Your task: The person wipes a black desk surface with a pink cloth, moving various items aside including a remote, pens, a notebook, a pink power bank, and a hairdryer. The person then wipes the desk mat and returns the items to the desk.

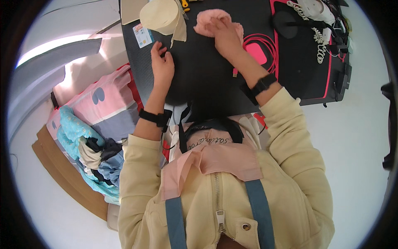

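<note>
My right hand [226, 39] presses its fingers into a crumpled pink fluffy cloth [206, 18] on the black desk [199, 81]. To the left, my left hand [163, 63] hovers over or rests on the desk, fingers loosely apart and nothing in them. Just beyond its fingertips lies a plastic card [143, 36] bearing print. A roll of cream paper or tissue [160, 15] stands past that hand, its loose end hanging toward me. Beside my right forearm sit a pink square charger-like block [256, 53] and a coiled pink cable [272, 46] with a USB plug [235, 72].
A pink-edged black mat [301, 71] covers the desk's right part, with a white coiled cord [320, 46] and a white device [314, 11] behind. A yellow-handled tool [185, 3] lies at the back. Left of the desk, clothes [93, 152] are heaped on a bed [105, 102].
</note>
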### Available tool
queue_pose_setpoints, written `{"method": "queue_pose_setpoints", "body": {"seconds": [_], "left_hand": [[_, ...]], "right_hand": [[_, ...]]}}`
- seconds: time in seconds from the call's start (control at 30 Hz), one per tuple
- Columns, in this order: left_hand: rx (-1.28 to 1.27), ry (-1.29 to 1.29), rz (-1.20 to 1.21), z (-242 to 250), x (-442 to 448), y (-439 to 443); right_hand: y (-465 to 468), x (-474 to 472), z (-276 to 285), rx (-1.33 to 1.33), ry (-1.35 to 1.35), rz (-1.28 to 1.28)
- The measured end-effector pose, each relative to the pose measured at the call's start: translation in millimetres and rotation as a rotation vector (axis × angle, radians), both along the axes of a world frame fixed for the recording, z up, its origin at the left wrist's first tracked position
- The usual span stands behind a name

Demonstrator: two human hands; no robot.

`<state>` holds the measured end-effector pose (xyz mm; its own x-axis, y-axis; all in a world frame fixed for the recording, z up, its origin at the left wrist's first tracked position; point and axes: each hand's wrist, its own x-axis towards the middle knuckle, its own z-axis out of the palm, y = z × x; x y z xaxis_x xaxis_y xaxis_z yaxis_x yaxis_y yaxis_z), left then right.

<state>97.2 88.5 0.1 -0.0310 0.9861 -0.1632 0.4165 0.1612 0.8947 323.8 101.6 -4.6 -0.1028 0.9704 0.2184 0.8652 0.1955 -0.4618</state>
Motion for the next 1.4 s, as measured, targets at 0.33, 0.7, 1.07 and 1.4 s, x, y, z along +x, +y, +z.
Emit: {"method": "queue_pose_setpoints", "body": {"seconds": [0.33, 0.7, 1.07, 1.4], "left_hand": [[0.013, -0.169, -0.197, -1.4, 10.4, 25.9], [0.009, 0.054, 0.006, 5.9, -66.5, -14.4], [-0.136, -0.033, 0.172, 7.6, -127.5, -52.7], [-0.084, -0.045, 0.222, 11.9, -154.6, -68.4]], "right_hand": [[-88.3, -66.2, 24.3, -0.116, -0.015, 0.212], [-96.1, -117.6, 9.9, -0.107, 0.002, 0.292], [-96.9, -176.0, 10.6, -0.150, 0.034, 0.557], [-45.5, -211.8, 20.5, -0.088, -0.035, 0.439]]}}
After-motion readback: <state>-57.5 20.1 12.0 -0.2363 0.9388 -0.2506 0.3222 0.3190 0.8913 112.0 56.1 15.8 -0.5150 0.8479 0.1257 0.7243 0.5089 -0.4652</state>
